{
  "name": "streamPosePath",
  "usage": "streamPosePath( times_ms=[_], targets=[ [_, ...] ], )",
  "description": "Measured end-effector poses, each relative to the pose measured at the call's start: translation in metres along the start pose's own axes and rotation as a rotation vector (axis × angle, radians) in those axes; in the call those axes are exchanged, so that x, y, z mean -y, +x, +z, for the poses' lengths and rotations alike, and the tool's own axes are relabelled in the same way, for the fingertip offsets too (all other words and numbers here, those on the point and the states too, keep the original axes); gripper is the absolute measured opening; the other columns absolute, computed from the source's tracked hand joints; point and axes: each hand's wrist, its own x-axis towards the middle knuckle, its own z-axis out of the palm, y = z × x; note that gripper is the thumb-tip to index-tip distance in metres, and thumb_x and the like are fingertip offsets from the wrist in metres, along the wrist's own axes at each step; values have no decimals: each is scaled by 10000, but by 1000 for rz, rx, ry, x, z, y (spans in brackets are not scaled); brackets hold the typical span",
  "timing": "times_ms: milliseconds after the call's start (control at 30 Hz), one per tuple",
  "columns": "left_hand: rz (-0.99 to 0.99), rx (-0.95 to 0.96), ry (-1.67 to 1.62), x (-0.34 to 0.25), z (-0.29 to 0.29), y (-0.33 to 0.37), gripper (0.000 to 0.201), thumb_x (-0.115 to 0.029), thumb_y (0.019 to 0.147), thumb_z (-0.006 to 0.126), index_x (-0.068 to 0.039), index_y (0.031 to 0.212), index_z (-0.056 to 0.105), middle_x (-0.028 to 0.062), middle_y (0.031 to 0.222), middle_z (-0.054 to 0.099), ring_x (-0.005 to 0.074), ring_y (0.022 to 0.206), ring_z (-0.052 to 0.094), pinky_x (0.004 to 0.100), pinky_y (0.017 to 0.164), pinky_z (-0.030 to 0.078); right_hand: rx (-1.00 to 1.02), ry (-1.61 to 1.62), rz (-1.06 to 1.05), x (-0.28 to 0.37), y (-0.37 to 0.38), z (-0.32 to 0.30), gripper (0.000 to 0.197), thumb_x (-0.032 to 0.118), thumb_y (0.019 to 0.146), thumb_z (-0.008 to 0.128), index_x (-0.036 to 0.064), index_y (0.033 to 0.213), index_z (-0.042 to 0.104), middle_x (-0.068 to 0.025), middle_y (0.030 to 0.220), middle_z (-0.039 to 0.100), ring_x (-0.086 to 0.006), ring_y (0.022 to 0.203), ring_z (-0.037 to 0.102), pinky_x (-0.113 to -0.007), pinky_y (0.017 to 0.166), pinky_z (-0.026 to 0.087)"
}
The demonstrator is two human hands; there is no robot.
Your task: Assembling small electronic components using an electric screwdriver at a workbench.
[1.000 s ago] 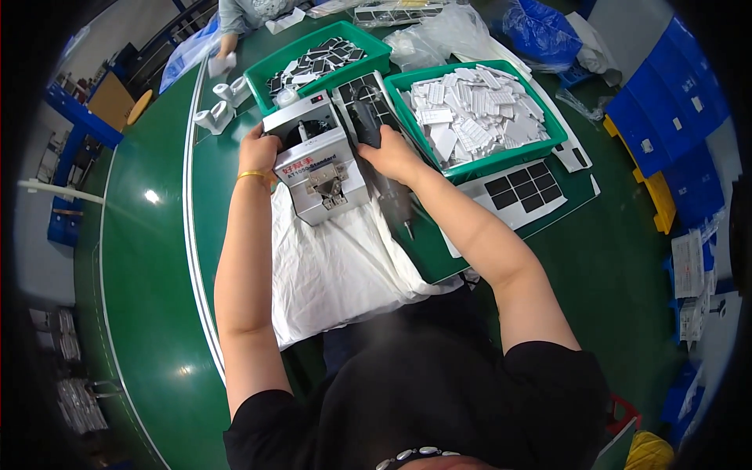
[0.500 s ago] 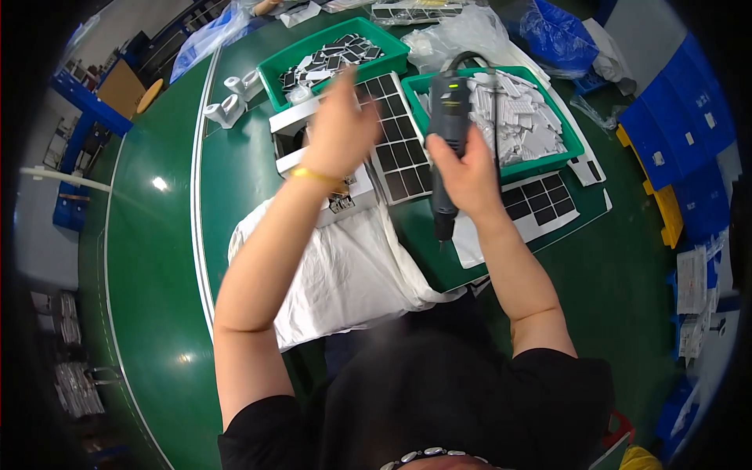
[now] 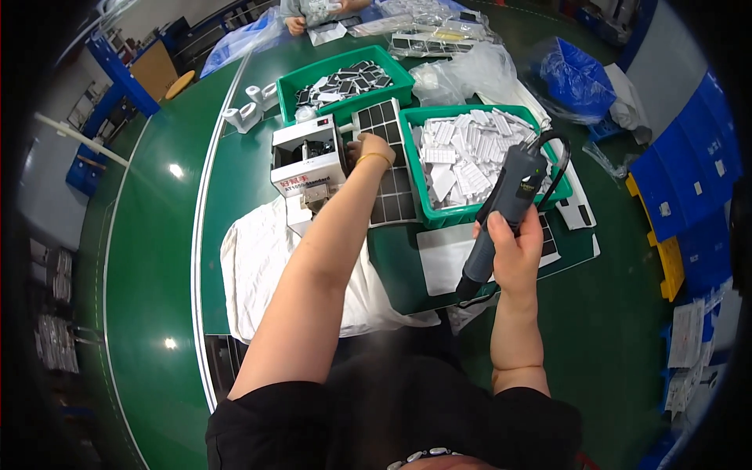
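Observation:
My right hand [image 3: 517,249] is wrapped round a dark grey electric screwdriver [image 3: 507,196], held tilted with its tip down toward the table's near edge. A cable loops from its top. My left hand [image 3: 373,149], with a yellow band at the wrist, reaches beside a white box-shaped machine [image 3: 305,174], over a sheet of black squares [image 3: 392,182]. Its fingers look bent, but the fingertips are hidden, so whether they hold anything does not show. A green bin [image 3: 462,213] of white plastic pieces [image 3: 462,153] stands just beyond the screwdriver.
Farther back is another green bin [image 3: 398,94] with black-and-white pieces. White cloth [image 3: 254,254] drapes over the near edge. White curved parts [image 3: 243,117] stand at left, a plastic bag [image 3: 478,70] behind. Another person's hand [image 3: 296,27] shows at the far edge. Blue bins [image 3: 681,180] line the right.
My left hand has moved from above the machine to its right side. My right hand, with the screwdriver, has shifted right and nearer me. The view has tilted, showing more of the far end.

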Motion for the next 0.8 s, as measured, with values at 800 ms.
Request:
streamPosePath(
  times_ms=[800],
  targets=[
    [402,-91,-27,-26,-58,7,339,-167,801,568,20,1072,649,238,1118,651,365,1074,626,422,899,513,8,45,94,-15,3,-26,222,71,909,581,11,1106,499,-65,839,568,-126,674,581,-269,616,508]
  ],
)
